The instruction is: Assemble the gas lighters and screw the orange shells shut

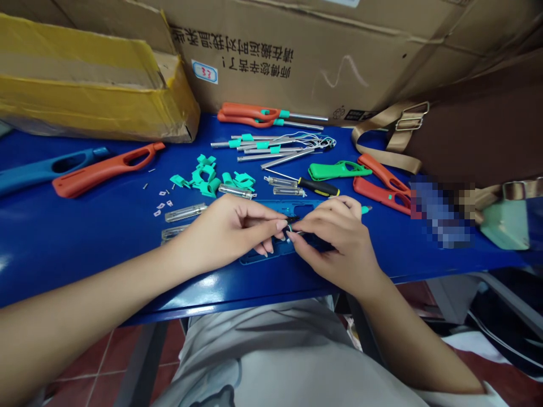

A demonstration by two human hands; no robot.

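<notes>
Close together above a blue plastic casing (254,259) at the table's front edge, my two hands pinch at one small spot. My left hand (231,229), thumb against forefinger, grips a small black part (292,219). Between the fingers of my right hand (339,237) is a thin white wire (289,228) beside that part; the fingers partly hide its ends. Clear fuel tubes (185,212) lie by my left wrist. Behind the hands are teal plastic pieces (206,175) and a black-handled screwdriver (319,185).
Metal rods with wires (275,148) and assembled orange lighters (250,115) lie at the back. Green (335,170) and red casings (382,195) are to the right, a long red casing (106,169) to the left. Cardboard boxes (263,56) and a strapped brown bag (479,124) border the table.
</notes>
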